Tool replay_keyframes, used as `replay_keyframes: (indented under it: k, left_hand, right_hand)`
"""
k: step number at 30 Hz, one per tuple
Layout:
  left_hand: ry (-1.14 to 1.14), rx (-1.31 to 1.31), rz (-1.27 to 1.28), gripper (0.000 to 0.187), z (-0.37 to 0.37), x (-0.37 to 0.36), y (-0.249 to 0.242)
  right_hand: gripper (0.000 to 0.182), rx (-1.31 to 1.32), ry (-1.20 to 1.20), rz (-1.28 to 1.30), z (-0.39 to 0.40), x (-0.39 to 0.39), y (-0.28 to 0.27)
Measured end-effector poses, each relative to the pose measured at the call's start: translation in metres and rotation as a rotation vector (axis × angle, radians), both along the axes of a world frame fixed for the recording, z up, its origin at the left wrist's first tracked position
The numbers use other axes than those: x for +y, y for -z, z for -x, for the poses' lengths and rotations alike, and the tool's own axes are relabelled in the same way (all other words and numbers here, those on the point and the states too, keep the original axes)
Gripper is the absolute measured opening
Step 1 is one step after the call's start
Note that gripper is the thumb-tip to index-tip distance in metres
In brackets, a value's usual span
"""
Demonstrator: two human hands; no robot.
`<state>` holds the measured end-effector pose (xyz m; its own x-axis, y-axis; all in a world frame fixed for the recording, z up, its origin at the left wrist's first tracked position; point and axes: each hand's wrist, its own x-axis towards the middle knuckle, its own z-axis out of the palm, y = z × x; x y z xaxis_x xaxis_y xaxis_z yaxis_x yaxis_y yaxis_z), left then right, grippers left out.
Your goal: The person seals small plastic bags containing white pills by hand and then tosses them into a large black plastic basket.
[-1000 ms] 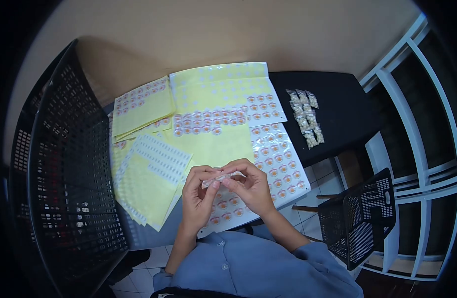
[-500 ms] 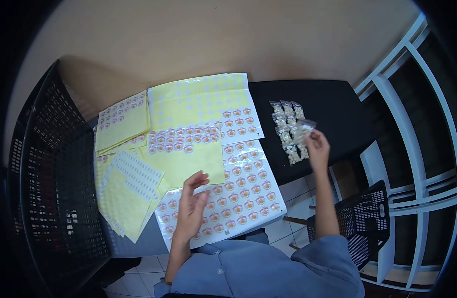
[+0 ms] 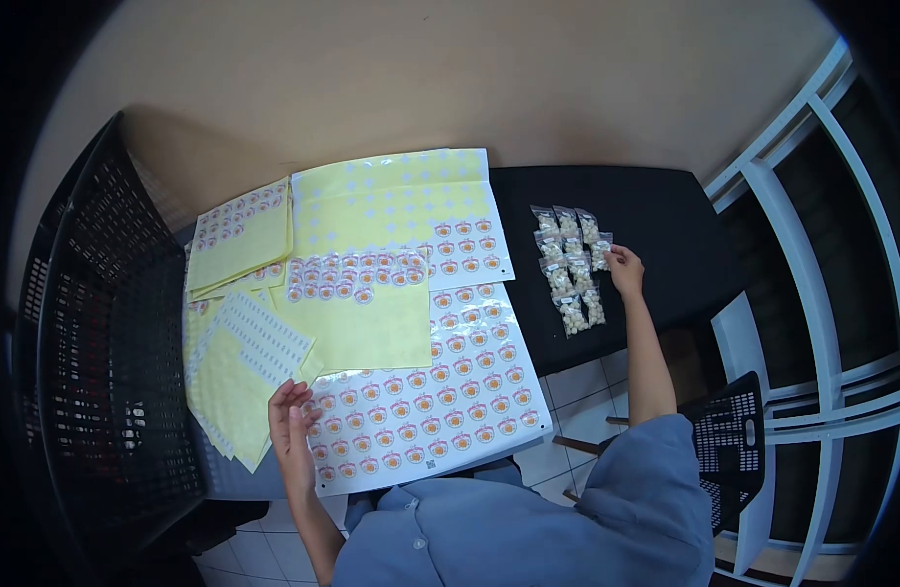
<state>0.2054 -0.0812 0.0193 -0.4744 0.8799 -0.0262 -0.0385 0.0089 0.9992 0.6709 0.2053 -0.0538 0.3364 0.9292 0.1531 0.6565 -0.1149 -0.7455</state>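
Observation:
My right hand (image 3: 625,272) pinches the edge of a small clear bag (image 3: 600,251) of pale pieces, at the right side of several similar bags (image 3: 569,279) laid in rows on the black cloth. My left hand (image 3: 293,430) is over the left edge of a white sheet of round stickers (image 3: 455,391), its fingers loosely bent and apart, with nothing in them. Beside it lie partly used yellow sticker sheets (image 3: 244,382). A yellow sheet with a few rows of round stickers (image 3: 371,333) overlaps the white sheet.
A tall black plastic basket (image 3: 107,342) stands at the left. More sticker sheets (image 3: 239,235) lie at the back left. The black cloth (image 3: 665,225) covers the right side. A black perforated chair (image 3: 734,430) and white metal frames (image 3: 812,313) stand at the right.
My right hand has lowered the bag from above the others to the right side of the rows. My left hand has moved left and down, off the middle of the sticker sheets.

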Motion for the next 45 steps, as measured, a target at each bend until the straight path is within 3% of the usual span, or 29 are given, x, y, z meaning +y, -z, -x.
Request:
replay_keyframes:
  k: [15,17,22,26,28,33,34,37,40,41,42,43,45]
  left_hand:
    - [-0.182,-0.002,-0.106,0.031,0.012,-0.022,0.004]
    - [-0.221,-0.005,-0.143,0.031,0.018,-0.029,0.003]
    - [-0.020,-0.066,-0.203,0.036,0.043,-0.053,-0.010]
    - [0.247,-0.254,-0.121,0.039,0.073,-0.095,-0.031]
    - [0.249,-0.279,-0.127,0.040,0.093,-0.123,-0.034]
    - [0.315,-0.218,-0.031,0.042,0.157,-0.199,-0.038]
    - [0.291,-0.095,0.042,0.041,0.171,-0.217,-0.034]
    - [0.236,-0.035,-0.091,0.036,0.207,-0.277,0.010]
    - [0.032,0.202,0.140,0.039,0.235,-0.325,0.020]
    - [-0.072,-0.077,-0.001,0.042,0.230,-0.319,-0.019]
    - [-0.078,-0.073,0.005,0.042,0.238,-0.327,-0.020]
    - [-0.159,-0.173,0.061,0.042,0.244,-0.336,-0.018]
    - [-0.267,-0.326,0.103,0.039,0.257,-0.345,-0.016]
  right_hand:
    - [0.039,-0.070,0.055,-0.038,-0.004,0.005,-0.001]
    - [0.038,-0.052,0.068,-0.090,0.002,0.002,-0.017]
    - [0.031,-0.084,-0.040,-0.345,0.057,-0.005,-0.082]
    - [0.028,0.019,-0.220,-0.531,0.151,-0.008,-0.144]
    - [0.029,0.159,-0.458,-0.700,0.218,-0.018,-0.180]
    - [0.027,-0.048,-0.745,-0.886,0.400,-0.114,-0.302]
    - [0.027,-0.094,-0.829,-0.985,0.430,-0.130,-0.322]
    - [0.023,-0.205,-1.030,-1.269,0.519,-0.182,-0.371]
    - [0.025,-0.392,-1.322,-1.364,0.594,-0.229,-0.403]
    - [0.023,-0.407,-1.451,-1.337,0.624,-0.259,-0.410]
    - [0.017,-0.199,-1.709,-1.254,0.656,-0.258,-0.407]
    - [0.015,-0.319,-1.840,-1.279,0.679,-0.269,-0.409]
    - [0.015,-0.741,-1.835,-1.191,0.700,-0.304,-0.420]
